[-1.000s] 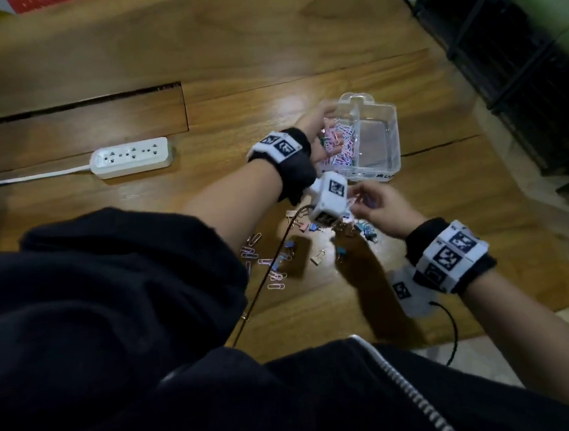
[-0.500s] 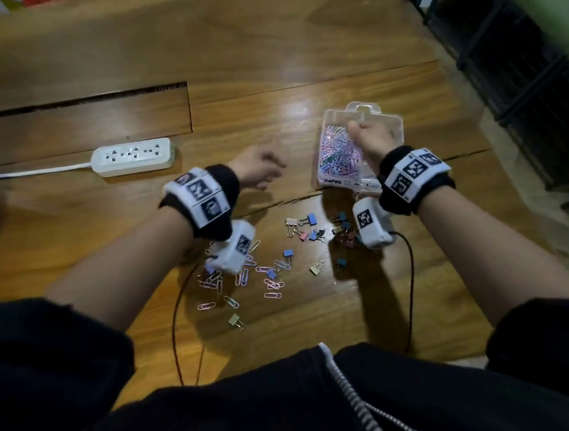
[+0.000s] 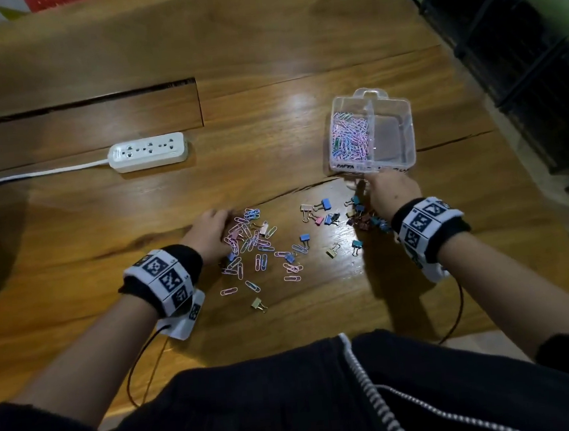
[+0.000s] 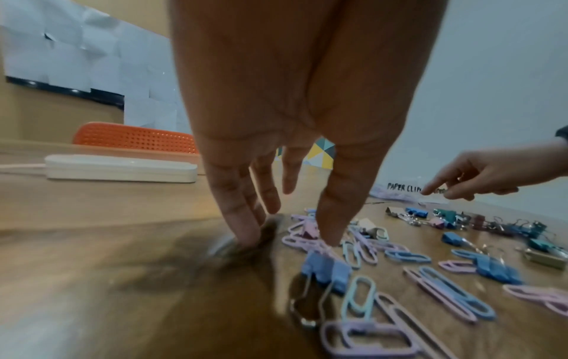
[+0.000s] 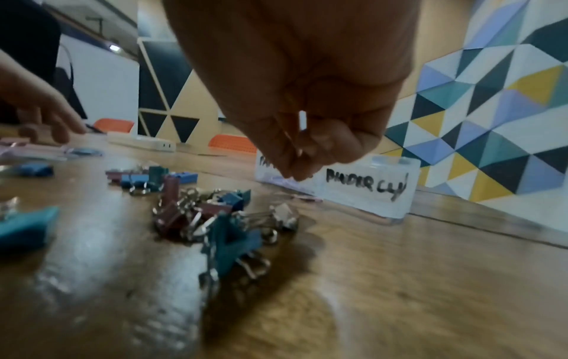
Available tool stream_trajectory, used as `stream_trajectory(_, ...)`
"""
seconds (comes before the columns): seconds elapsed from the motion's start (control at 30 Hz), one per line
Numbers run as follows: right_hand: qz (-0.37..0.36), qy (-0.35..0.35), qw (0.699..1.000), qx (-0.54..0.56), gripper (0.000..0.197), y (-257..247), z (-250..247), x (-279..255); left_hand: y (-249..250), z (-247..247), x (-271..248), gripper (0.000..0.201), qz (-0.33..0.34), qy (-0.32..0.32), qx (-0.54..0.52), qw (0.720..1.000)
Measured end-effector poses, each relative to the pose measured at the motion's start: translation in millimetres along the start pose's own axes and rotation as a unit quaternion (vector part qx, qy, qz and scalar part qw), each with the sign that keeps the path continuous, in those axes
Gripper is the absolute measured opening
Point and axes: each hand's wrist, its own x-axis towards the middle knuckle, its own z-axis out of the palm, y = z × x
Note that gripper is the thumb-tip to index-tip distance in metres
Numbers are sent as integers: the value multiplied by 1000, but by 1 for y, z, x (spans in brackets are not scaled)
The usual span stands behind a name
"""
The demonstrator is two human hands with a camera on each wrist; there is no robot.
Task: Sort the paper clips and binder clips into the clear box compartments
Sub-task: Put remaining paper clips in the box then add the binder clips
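The clear box (image 3: 407, 135) stands at the far right of the table; its left compartment holds pink paper clips (image 3: 350, 137) and its right one is bare. Loose paper clips (image 3: 254, 243) lie spread before me, with binder clips (image 3: 328, 216) to their right. My left hand (image 3: 208, 230) reaches down with straight fingers (image 4: 243, 230) that touch the table and the pink clips. My right hand (image 3: 389, 189) hovers over a heap of binder clips (image 5: 212, 218), just in front of the box's labelled wall (image 5: 368, 184). It holds nothing that I can see.
A white power strip (image 3: 148, 152) with its cord lies at the left back. A long slot (image 3: 77, 106) cuts the wooden table behind it. The table's right edge (image 3: 530, 214) is close to the box. Thin cables run from both wrists toward my body.
My right hand has let go of the box and drawn back to its front wall. My left hand has come down onto the loose paper clips.
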Motion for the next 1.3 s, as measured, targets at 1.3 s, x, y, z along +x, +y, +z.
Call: stream_trajectory(1.3, 43, 8, 998, 40, 18, 15, 17, 10, 17, -6, 16, 12, 42, -13, -260, 965)
